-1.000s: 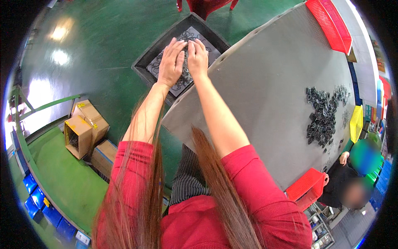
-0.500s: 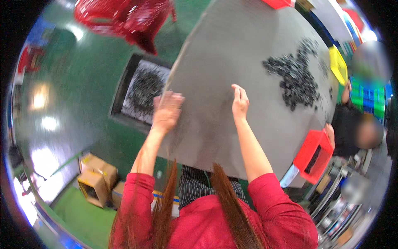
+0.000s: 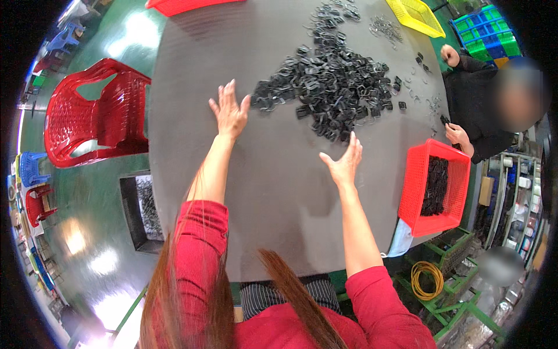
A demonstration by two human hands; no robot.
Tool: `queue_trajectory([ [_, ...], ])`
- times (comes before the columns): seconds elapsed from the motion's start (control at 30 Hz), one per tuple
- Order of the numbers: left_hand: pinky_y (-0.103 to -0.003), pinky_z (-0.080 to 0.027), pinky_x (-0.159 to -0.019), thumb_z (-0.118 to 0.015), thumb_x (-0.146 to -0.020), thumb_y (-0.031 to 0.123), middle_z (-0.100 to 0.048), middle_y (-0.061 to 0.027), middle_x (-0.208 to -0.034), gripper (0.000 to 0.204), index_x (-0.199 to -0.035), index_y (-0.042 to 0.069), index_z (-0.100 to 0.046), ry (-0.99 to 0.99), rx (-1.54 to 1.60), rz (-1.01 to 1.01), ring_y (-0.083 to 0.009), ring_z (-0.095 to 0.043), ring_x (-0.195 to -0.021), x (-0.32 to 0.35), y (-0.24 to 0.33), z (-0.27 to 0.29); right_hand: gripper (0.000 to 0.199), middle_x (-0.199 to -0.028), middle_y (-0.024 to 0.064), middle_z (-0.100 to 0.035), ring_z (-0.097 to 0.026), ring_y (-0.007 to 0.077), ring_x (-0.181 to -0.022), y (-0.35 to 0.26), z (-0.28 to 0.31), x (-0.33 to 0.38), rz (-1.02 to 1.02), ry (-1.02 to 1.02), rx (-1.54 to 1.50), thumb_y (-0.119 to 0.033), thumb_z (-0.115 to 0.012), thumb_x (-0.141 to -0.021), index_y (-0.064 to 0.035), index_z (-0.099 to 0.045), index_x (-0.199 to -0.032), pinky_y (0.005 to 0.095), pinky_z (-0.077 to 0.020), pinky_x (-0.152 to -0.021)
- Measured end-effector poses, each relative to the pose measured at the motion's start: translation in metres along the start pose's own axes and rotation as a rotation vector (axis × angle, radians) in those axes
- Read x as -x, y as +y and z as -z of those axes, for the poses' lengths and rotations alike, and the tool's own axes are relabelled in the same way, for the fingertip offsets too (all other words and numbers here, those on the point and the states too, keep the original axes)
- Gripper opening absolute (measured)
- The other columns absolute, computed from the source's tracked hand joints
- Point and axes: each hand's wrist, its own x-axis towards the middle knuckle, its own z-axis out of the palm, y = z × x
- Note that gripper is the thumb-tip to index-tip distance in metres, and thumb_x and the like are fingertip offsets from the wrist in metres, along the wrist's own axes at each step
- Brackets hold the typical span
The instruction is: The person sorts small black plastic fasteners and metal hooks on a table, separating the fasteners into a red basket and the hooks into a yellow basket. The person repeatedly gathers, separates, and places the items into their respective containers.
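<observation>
The left hand point(image 3: 231, 116) is spreading its fingers just beside the left end of a pile of small black pieces point(image 3: 331, 84), which is lying on the grey desk point(image 3: 273, 203). The right hand point(image 3: 344, 164) is also spreading, thumb out, at the pile's near edge; I cannot tell whether it is touching. A red basket point(image 3: 414, 192) is standing at the right, near a co-worker point(image 3: 474, 96).

Broad grey desk point(image 3: 273, 203) looks smooth and pretty matt. The small black squarish pieces point(image 3: 334, 87) seem like plastic with a slight sheen, red plastic armchair's point(image 3: 125, 96) super glossy, and that green floor point(image 3: 96, 198) is crazy shiny.
</observation>
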Motion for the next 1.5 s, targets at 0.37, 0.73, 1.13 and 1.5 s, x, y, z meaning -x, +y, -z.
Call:
queue_trajectory([
  [0.37,-0.038,-0.037,-0.097,-0.066,-0.081,0.029,-0.053,-0.0148,-0.119,0.054,-0.127,0.01,-0.047,-0.099,0.615,-0.005,-0.0304,-0.048,-0.112,0.01,0.172,-0.083,0.114,-0.139,0.0174,-0.03,-0.032,0.0329,-0.128,-0.012,-0.014,-0.073,0.261,-0.092,-0.417,-0.014,-0.085,-0.052,-0.0121,-0.016,-0.143,0.0415,-0.0284,-0.107],
  [0.73,-0.022,-0.044,-0.079,-0.064,-0.084,0.014,-0.058,0.0005,-0.1,0.035,-0.116,0.008,-0.05,-0.498,1.276,0.701,-0.0088,-0.054,-0.088,0.14,0.202,-0.036,0.064,-0.107,0.0078,-0.06,-0.059,0.0178,-0.095,0.02,0.031,0.006,-0.176,-0.221,-0.982,-0.005,-0.076,-0.067,-0.0053,-0.045,-0.124,0.03,-0.0504,-0.08],
  [1.13,-0.06,-0.028,-0.096,-0.063,-0.081,0.021,-0.051,-0.0118,-0.124,0.034,-0.114,0.019,-0.056,-0.338,-0.023,0.044,-0.0316,-0.041,-0.122,0.182,0.144,0.04,0.033,-0.09,0.006,-0.064,-0.063,0.0131,-0.071,0.097,0.134,0.09,-0.496,0.068,-0.925,-0.004,-0.067,-0.078,-0.0019,-0.055,-0.108,0.0244,-0.0523,-0.051],
  [1.5,-0.04,-0.038,-0.075,-0.056,-0.085,0.021,-0.06,0.0003,-0.085,0.015,-0.099,0.017,-0.061,-0.331,-0.067,-0.206,-0.0195,-0.059,-0.085,0.21,0.205,0.003,0.038,-0.08,0.0042,-0.064,-0.06,0.0102,-0.066,0.12,0.151,0.116,-0.547,-0.185,-0.565,-0.027,-0.075,-0.071,-0.0069,-0.064,-0.102,0.0255,-0.048,-0.048],
])
